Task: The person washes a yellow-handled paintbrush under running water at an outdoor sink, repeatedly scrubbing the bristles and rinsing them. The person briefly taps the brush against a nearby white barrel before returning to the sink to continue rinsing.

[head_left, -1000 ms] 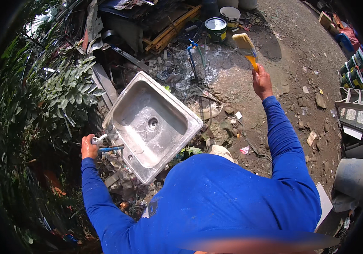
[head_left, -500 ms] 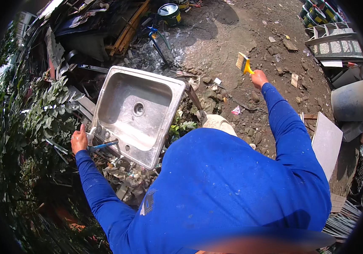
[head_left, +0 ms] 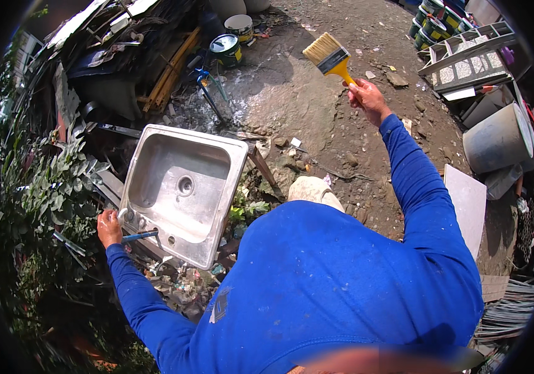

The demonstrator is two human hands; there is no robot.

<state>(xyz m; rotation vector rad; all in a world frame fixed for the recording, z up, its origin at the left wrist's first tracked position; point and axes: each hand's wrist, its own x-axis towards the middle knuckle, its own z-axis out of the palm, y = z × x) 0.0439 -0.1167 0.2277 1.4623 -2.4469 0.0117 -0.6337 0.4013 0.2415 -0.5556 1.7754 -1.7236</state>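
Note:
A wide paintbrush (head_left: 332, 59) with a yellow handle and pale bristles is gripped by its handle in my right hand (head_left: 368, 100), held up over the dirt ground. Its bristles point up and to the left. A worn stainless steel sink (head_left: 185, 184) with a round drain stands at left, on wooden supports. At its near-left corner my left hand (head_left: 110, 228) has its fingers curled at a small whitish faucet (head_left: 123, 214); the palm side is hidden. Beside that hand a blue pipe (head_left: 139, 236) meets the sink's rim.
Paint buckets (head_left: 226, 50) stand at the back, with wooden planks (head_left: 172, 68) and a blue-topped stand (head_left: 211, 93) nearby. To the right are a ladder (head_left: 466, 53), a grey drum (head_left: 499, 140) and a pale board (head_left: 464, 206). Leafy plants (head_left: 49, 187) crowd the left side.
My right hand has raised the paintbrush, which now appears larger and farther up the picture. My left hand's thumb, upright before, is now bent in by the faucet. The view has shifted slightly.

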